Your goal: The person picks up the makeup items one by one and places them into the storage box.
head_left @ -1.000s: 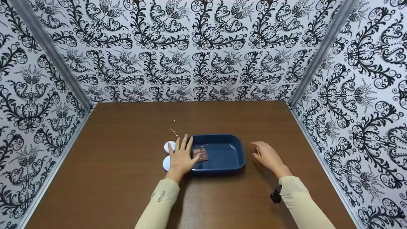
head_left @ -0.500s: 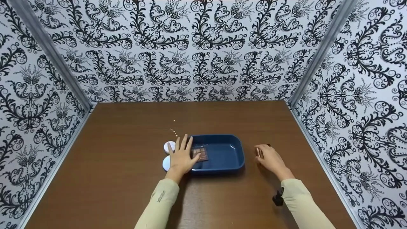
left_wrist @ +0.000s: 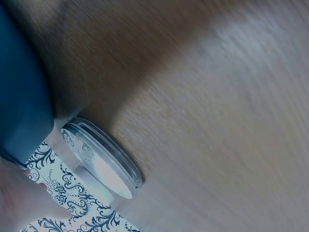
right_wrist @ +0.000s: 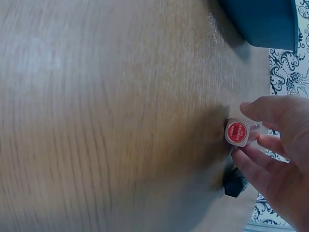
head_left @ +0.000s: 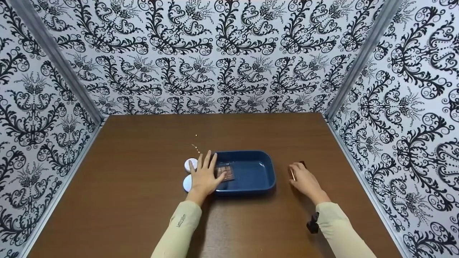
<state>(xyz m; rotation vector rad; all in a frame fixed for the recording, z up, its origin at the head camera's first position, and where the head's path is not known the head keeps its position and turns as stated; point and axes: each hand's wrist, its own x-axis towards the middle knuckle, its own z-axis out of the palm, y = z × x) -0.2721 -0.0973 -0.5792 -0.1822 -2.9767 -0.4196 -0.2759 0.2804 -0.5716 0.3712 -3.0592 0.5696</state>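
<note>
My left hand (head_left: 205, 178) rests with spread, straight fingers over the left end of a blue rectangular dish (head_left: 256, 173). Beneath its thumb, inside the dish, lies a brown slab (head_left: 226, 173) marked in squares like a chocolate bar. Right of the dish, my right hand (head_left: 306, 182) grips a small lipstick tube (head_left: 293, 174) between thumb and fingers. The tube's squarish end (right_wrist: 236, 132) bears a round red label in the right wrist view. A black object (right_wrist: 234, 183) lies on the table just beside those fingers; its kind cannot be told.
Two round white-topped containers (head_left: 188, 183) stand against the dish's left side, partly behind the left hand. One round container (left_wrist: 104, 157) shows a clear rim. Small pale bits (head_left: 195, 147) lie behind the dish. Patterned walls (head_left: 222, 71) bound the brown table (head_left: 143, 200).
My right hand has shifted slightly right, away from the dish, and more of the lipstick tube and the black object shows. The left hand has stayed in place.
</note>
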